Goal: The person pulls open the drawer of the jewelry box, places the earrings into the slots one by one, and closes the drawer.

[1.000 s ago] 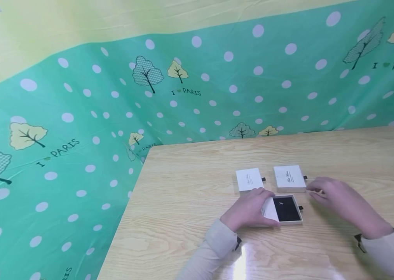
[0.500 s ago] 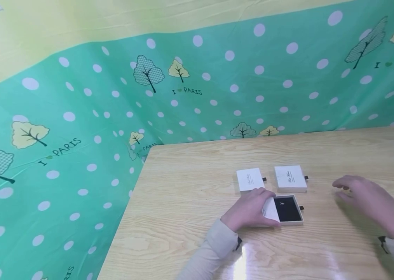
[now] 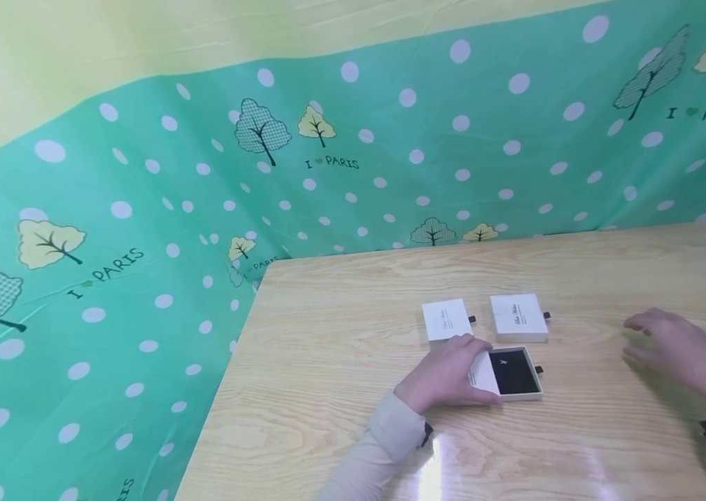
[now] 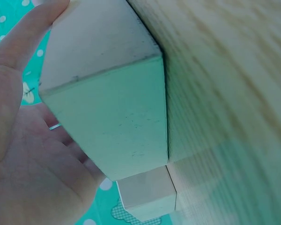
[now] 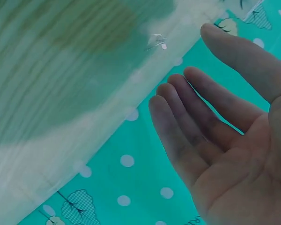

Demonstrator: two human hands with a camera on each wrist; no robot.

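Near centre of the pale wooden table (image 3: 340,334), my left hand (image 3: 447,376) grips the half-open white slide box with black insert (image 3: 510,374); right hand (image 3: 685,355) hovers relaxed, empty, well right. Next, probably: pick out the small charm (image 3: 503,362), a fine pinch.

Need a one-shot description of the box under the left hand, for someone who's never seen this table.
On the wooden table lie three small white boxes. Two closed ones, the left box and the right box, sit side by side farther back. The open box is nearest the person, gripped by the left hand, and alone shows a black insert.
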